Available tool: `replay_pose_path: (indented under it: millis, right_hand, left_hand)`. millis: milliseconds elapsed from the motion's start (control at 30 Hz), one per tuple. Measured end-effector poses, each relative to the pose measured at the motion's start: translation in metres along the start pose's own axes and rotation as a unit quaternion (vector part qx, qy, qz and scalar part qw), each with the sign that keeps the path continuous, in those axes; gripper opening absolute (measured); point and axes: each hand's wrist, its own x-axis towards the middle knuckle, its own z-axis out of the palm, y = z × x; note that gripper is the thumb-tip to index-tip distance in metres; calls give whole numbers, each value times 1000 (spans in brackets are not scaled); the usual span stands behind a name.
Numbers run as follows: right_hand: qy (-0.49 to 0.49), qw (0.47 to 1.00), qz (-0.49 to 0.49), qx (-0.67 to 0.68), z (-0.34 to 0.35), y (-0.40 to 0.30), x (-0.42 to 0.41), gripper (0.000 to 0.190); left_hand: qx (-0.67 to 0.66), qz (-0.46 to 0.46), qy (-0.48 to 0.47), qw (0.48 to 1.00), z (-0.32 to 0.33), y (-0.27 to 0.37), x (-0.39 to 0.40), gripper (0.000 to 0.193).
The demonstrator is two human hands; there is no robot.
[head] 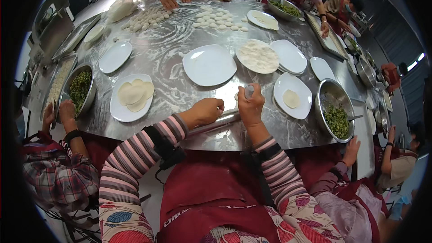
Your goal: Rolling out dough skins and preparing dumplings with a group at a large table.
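My right hand (251, 106) is closed around a grey, round-ended tool (249, 91); most of it is hidden in the fist. Left of it, my left hand (205, 110) is curled low over the near part of the steel table. Whether its fingers hold anything is hidden. Beneath and between both hands runs a long shiny metal bar or edge (216, 121). A small pale piece of dough (236, 97) shows beside my right fingers. Beyond my hands lies a white plate (209, 64). To the right, another plate (292, 108) carries one round dough wrapper (291, 99).
Steel bowls of chopped green filling stand at right (334, 108) and left (81, 89). Stacked wrappers (136, 94) lie on a left plate; a flour-filled plate (258, 56) sits beyond. Dough pieces (219, 19) cover the far side. Co-workers' hands (352, 150) are around the floured table (162, 57).
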Motion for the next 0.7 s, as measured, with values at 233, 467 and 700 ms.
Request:
replay_pose_path:
  millis: [233,467,700]
  right_hand:
    - [9,998,63,7,-38,-9,-37,23]
    - [-21,999,30,5,-14,4,-31,26]
    - [-6,1000,20,12,-3,0,-5,22]
  left_hand:
    - [-59,-41,-100,992,-10,-1,-10,15]
    - [60,32,-7,998,-1,-12,-10,15]
    - [42,15,-43,998,-3,10,-6,16]
